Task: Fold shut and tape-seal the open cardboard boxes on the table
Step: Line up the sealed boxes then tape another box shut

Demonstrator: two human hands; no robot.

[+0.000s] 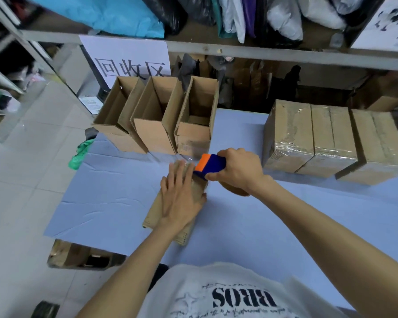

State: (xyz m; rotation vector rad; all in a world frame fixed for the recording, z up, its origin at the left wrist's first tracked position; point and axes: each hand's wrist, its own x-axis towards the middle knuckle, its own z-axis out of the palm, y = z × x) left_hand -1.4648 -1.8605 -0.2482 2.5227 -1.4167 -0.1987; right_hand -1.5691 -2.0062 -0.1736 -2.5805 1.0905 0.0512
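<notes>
A closed cardboard box point(156, 212) lies in the middle of the blue-covered table point(106, 198). My left hand point(182, 196) presses flat on its top with straight fingers. At the box's far end my right hand point(238, 167) grips a blue and orange tape dispenser point(210, 165), and clear tape shows at that end of the box. Three open cardboard boxes point(155, 118) stand in a row at the table's far left, flaps up. Three taped, closed boxes point(331, 138) stand side by side at the far right.
A shelf rack point(239, 51) with bags and a paper sign point(129, 58) runs behind the table. A green bag point(81, 152) hangs at the table's left edge. Flattened cardboard point(78, 255) lies on the tiled floor at the near left.
</notes>
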